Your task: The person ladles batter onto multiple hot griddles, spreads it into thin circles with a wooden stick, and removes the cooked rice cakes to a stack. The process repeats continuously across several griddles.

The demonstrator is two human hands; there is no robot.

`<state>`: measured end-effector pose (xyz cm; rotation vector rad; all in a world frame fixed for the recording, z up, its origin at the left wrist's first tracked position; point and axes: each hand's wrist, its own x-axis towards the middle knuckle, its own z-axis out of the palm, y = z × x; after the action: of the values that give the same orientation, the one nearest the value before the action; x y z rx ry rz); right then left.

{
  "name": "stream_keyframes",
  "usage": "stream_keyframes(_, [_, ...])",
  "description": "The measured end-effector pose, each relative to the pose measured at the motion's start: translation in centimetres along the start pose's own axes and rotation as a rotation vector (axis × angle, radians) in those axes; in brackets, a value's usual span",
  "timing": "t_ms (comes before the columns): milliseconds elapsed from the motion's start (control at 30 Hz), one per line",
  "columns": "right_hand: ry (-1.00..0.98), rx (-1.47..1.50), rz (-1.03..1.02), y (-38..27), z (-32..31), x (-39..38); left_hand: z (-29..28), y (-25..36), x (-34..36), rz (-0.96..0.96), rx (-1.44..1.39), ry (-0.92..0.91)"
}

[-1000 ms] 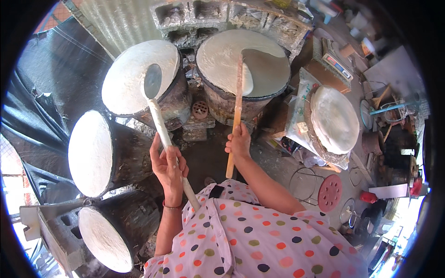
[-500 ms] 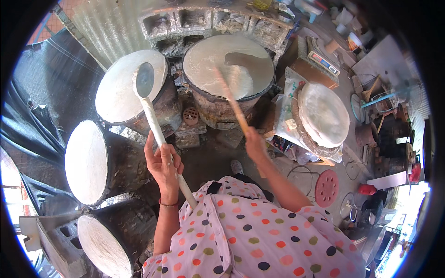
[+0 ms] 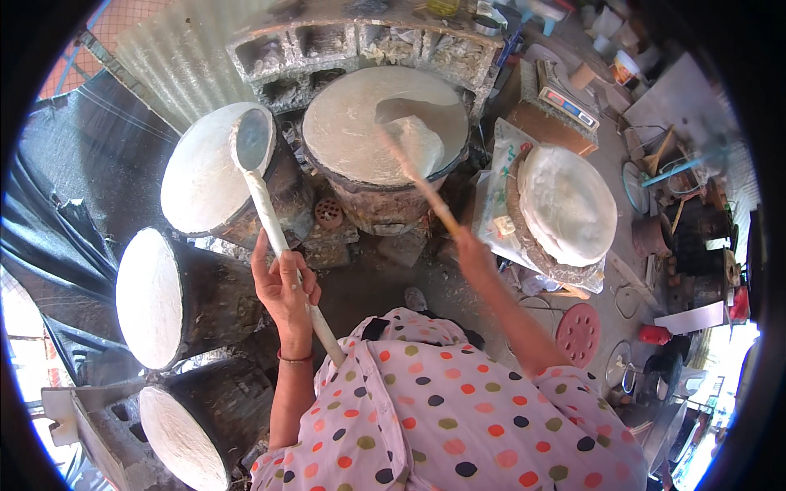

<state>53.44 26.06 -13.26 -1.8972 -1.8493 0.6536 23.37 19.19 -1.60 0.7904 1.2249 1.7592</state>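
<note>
My left hand (image 3: pixel 282 290) grips a long white-coated ladle (image 3: pixel 262 184) whose round bowl rests over the tilted white-covered drum (image 3: pixel 201 172) at upper left. In my right hand (image 3: pixel 473 252) is a thin wooden stick (image 3: pixel 417 184); its far end lifts a thin white sheet (image 3: pixel 409 139) off the round steaming drum (image 3: pixel 344 123) in the middle. The sheet is partly folded over the stick. My dotted sleeves fill the bottom of the view.
Two more white-topped drums (image 3: pixel 147 299) (image 3: pixel 180 438) stand at lower left. A round tray stacked with white sheets (image 3: pixel 566 204) sits on the right. Concrete blocks (image 3: pixel 360 41) back the stoves. A pink perforated stool (image 3: pixel 578 331) and clutter lie at right.
My right hand has swung the stick from upright to slanting right, peeling the sheet up from the middle drum. The view has shifted, and the left hand keeps the ladle over the left drum.
</note>
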Motion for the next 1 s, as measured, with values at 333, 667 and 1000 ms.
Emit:
stream_keyframes(333, [0.016, 0.095, -0.117, 0.0, -1.6, 1.7, 2.4, -1.3, 0.8, 0.015, 0.034, 0.019])
stream_keyframes(667, [0.152, 0.098, -0.15, 5.7, -4.0, 9.5, 5.2, -2.1, 1.8, 0.003, 0.046, 0.024])
stream_keyframes(1000, [-0.075, 0.043, -0.056, 8.4, -8.1, 9.2, 6.3, -3.1, 2.2, -0.004, 0.061, 0.085])
